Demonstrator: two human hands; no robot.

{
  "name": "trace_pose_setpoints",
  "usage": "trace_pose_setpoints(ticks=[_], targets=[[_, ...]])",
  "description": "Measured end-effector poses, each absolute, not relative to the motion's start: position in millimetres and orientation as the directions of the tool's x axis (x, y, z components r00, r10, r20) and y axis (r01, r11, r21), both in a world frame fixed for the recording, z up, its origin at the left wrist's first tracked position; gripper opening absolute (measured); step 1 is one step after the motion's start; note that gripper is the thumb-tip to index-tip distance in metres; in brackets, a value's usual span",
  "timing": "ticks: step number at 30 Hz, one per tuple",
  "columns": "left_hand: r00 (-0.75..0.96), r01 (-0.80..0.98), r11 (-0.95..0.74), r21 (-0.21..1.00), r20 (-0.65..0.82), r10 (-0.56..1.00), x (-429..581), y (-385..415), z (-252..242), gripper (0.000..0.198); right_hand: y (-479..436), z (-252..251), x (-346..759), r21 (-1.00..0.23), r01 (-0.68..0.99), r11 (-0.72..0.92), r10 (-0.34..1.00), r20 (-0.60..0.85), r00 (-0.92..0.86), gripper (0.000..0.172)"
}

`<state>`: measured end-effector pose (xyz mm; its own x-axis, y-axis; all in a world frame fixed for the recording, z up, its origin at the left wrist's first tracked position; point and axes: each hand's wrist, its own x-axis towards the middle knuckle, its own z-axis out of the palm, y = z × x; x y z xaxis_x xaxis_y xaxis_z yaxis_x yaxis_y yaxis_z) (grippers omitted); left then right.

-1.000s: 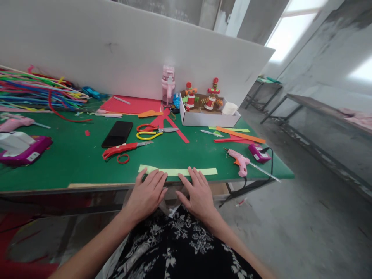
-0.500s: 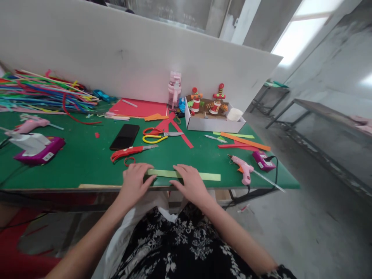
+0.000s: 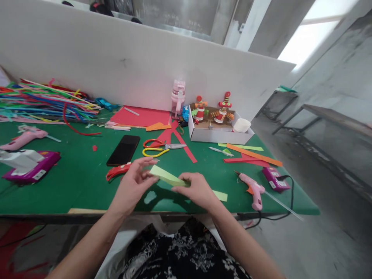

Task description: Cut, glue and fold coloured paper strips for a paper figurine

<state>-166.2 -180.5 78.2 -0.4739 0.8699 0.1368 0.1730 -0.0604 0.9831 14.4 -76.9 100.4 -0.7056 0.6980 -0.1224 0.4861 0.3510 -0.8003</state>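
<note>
A light green paper strip (image 3: 166, 176) is raised at its left part above the green table, its right end slanting down past my right hand. My right hand (image 3: 198, 190) pinches the strip near its middle between thumb and fingers. At the strip's left end is my left hand (image 3: 136, 181), its fingers curled and the thumb against the strip. Just beyond my left hand lies a red-handled utility knife (image 3: 117, 170), its blade side mostly hidden by the hand. Scissors (image 3: 162, 147) with red and yellow handles lie behind the strip.
A black phone (image 3: 123, 150) lies left of the scissors. On the right are a pink glue gun (image 3: 252, 189), a purple power block (image 3: 275, 179) and paper strips (image 3: 252, 154). A white box (image 3: 221, 135) holds small figures. Pipe cleaners (image 3: 43, 102) are heaped at far left.
Both hands have lifted the green strip from lying flat near the table's front edge. My left hand has moved over part of the knife. The view has shifted slightly.
</note>
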Motion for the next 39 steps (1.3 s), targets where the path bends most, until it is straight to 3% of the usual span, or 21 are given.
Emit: trace_pose_setpoints(ticks=[3,6,14,19,28,33,39], targets=[[-0.327,-0.056,0.159,0.986,-0.168,0.930,-164.0,-164.6,83.8,0.041,-68.1,99.1,13.9,-0.827,0.474,0.303,0.699,-0.145,-0.700,0.017],[-0.263,-0.073,0.261,0.963,-0.271,0.926,-158.1,-153.7,84.6,0.035,-62.7,95.3,14.3,-0.837,0.473,0.275,0.691,-0.170,-0.702,0.017],[-0.386,-0.037,0.279,0.960,-0.271,0.882,-144.8,-137.8,76.8,0.038,-55.2,90.6,10.0,-0.846,0.442,0.299,0.654,-0.156,-0.740,0.011],[-0.384,-0.067,0.242,0.968,-0.249,0.889,-144.1,-137.8,78.8,0.039,-54.5,87.5,4.6,-0.860,0.437,0.265,0.654,-0.172,-0.736,0.022],[-0.425,-0.139,0.168,0.976,-0.212,0.880,-153.5,-141.9,83.2,0.048,-54.2,75.8,7.6,-0.933,0.356,-0.042,0.558,-0.318,-0.767,0.035],[-0.355,-0.073,0.205,0.976,-0.218,0.909,-146.2,-140.0,81.2,0.044,-57.9,75.1,5.4,-0.939,0.343,-0.019,0.593,-0.287,-0.753,0.034],[-0.470,0.020,0.189,0.982,-0.158,0.869,-157.7,-138.8,81.0,0.044,-62.3,84.4,14.4,-0.897,0.425,0.122,0.626,-0.263,-0.734,0.026]])
